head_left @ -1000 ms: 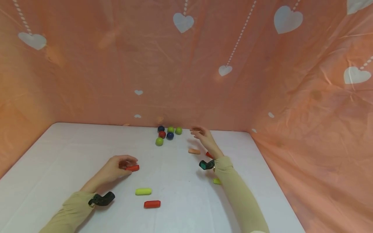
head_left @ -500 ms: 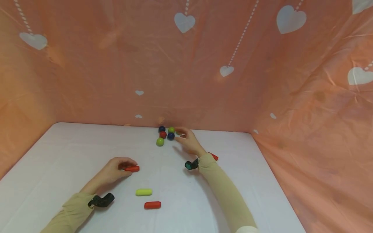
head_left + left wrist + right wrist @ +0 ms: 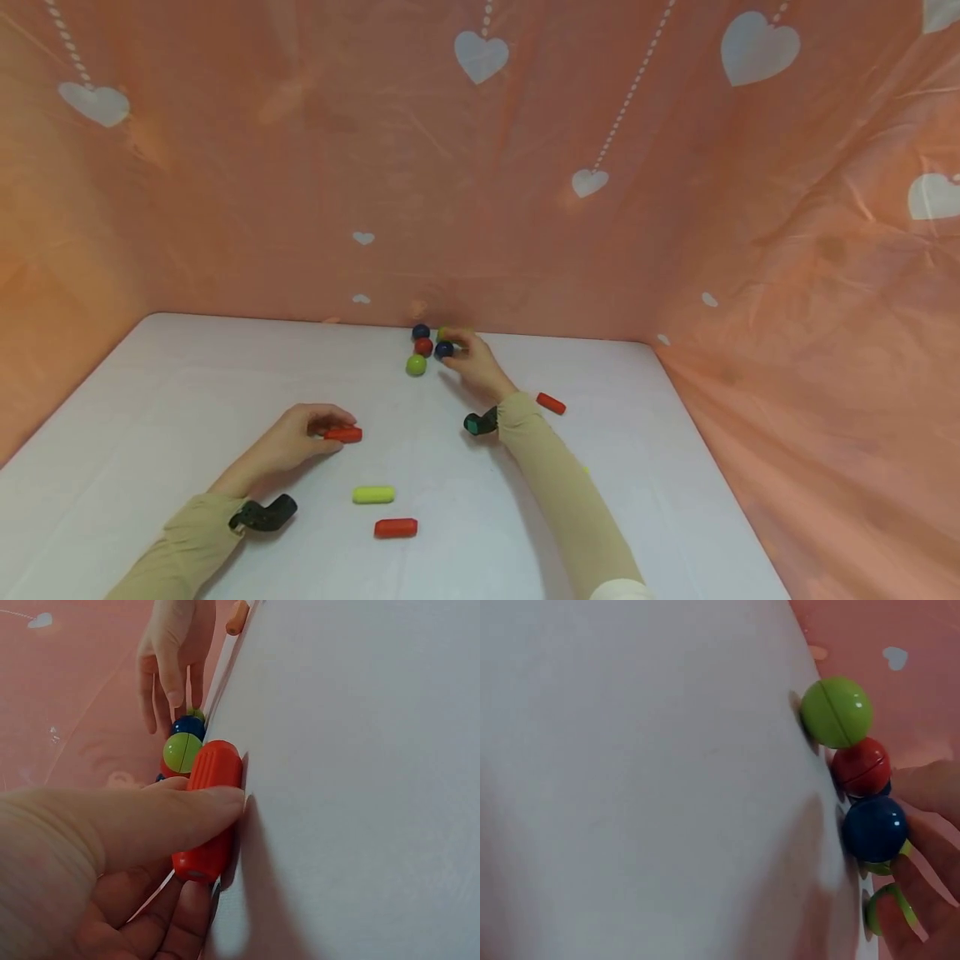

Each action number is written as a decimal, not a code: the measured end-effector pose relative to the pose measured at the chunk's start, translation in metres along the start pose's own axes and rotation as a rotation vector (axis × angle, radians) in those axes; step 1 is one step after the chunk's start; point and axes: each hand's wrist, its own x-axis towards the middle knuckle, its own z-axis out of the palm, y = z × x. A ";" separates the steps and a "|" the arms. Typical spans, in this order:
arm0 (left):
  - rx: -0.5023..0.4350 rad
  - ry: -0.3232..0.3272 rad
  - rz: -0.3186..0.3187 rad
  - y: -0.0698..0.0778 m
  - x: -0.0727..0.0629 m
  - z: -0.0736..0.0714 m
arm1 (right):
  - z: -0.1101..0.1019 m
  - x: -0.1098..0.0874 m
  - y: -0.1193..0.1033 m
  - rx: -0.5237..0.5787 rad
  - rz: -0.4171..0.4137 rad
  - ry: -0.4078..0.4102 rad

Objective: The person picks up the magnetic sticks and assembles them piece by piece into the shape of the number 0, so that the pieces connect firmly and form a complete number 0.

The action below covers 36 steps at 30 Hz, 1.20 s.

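Observation:
My left hand [image 3: 288,437] grips a red ribbed cylinder [image 3: 214,817] low over the white table, thumb across its top and fingers beneath. At the table's far edge, my right hand [image 3: 478,365] reaches among small shiny balls, its fingers spread beside a dark blue ball [image 3: 874,829]. Fingertips lie right at that ball in the right wrist view. A red ball [image 3: 862,766] and a green ball [image 3: 838,712] sit in line with it. Another green ball [image 3: 891,909] is partly hidden behind a finger. A second blue ball [image 3: 421,332] lies at the back.
In front lie a yellow-green cylinder [image 3: 373,495] and a red cylinder [image 3: 396,528]. Another red cylinder [image 3: 551,403] lies right of the right sleeve. An orange cylinder [image 3: 237,618] shows in the left wrist view. Behind the table hangs an orange curtain [image 3: 300,183] with hearts.
My right hand has moved left from beside the balls to around the blue and green ones, uncovering the red cylinder at right. The left hand keeps its hold on the red cylinder, unmoved.

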 end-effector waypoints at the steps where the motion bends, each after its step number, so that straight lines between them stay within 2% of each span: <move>1: -0.002 0.003 -0.003 0.000 0.000 0.000 | 0.001 0.000 0.001 -0.007 -0.005 0.002; 4: -0.004 0.006 -0.009 -0.002 0.000 0.001 | 0.002 0.001 0.004 -0.052 -0.019 0.014; 9: -0.007 0.010 -0.037 -0.003 -0.001 0.002 | 0.003 -0.001 0.006 -0.157 0.009 0.007; 15: -0.003 0.034 -0.063 0.002 0.000 0.003 | 0.003 -0.004 0.006 -0.238 0.019 -0.014; 17: -0.012 0.038 -0.071 0.005 0.000 0.002 | 0.002 -0.006 0.005 -0.240 0.025 -0.011; 23: 0.001 0.041 -0.034 0.008 0.006 0.001 | 0.000 -0.017 -0.002 -0.232 0.030 0.003; 25: -0.009 0.035 -0.039 0.009 0.010 0.002 | -0.002 -0.021 -0.004 -0.211 0.027 0.005; 32: -0.127 0.014 -0.083 0.013 0.023 0.010 | -0.005 -0.036 -0.011 -0.140 -0.016 0.027; 36: -0.180 0.020 -0.113 0.015 0.030 0.017 | -0.008 -0.048 -0.011 -0.086 -0.008 0.031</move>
